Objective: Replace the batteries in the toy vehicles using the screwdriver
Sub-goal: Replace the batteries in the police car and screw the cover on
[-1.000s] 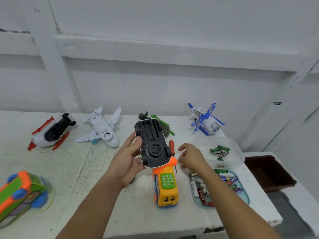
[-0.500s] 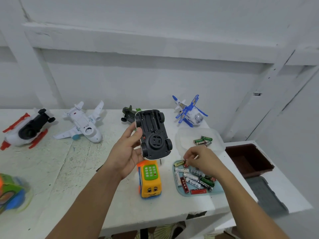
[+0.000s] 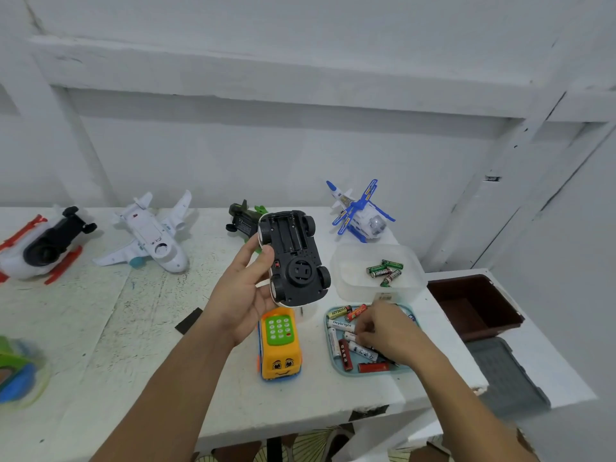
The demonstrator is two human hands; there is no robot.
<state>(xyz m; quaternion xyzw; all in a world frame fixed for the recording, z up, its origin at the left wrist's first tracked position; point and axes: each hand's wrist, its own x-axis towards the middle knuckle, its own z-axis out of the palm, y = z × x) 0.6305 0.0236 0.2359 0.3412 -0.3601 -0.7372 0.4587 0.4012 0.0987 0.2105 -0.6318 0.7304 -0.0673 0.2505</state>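
Observation:
My left hand (image 3: 240,295) grips a toy car (image 3: 295,258) held upside down above the table, its black underside facing me. The car's battery bay at the far end is uncovered and looks empty. My right hand (image 3: 386,331) reaches into a blue tray (image 3: 328,350) holding several loose batteries, its fingertips curled onto a white battery (image 3: 349,335). A black rectangular piece (image 3: 189,321) lies on the table left of my wrist. The screwdriver is hidden behind the car.
A yellow bus toy (image 3: 280,348) lies under the car. A clear tub (image 3: 346,285) holds green batteries (image 3: 383,271). White plane (image 3: 153,238), green helicopter (image 3: 241,220), blue helicopter (image 3: 360,215) and a red-white toy (image 3: 40,248) line the back. A brown bin (image 3: 473,305) sits right.
My right hand moved from beside the car down into the blue tray and closed its fingertips on a battery. My view shifted right; the left hand keeps holding the car.

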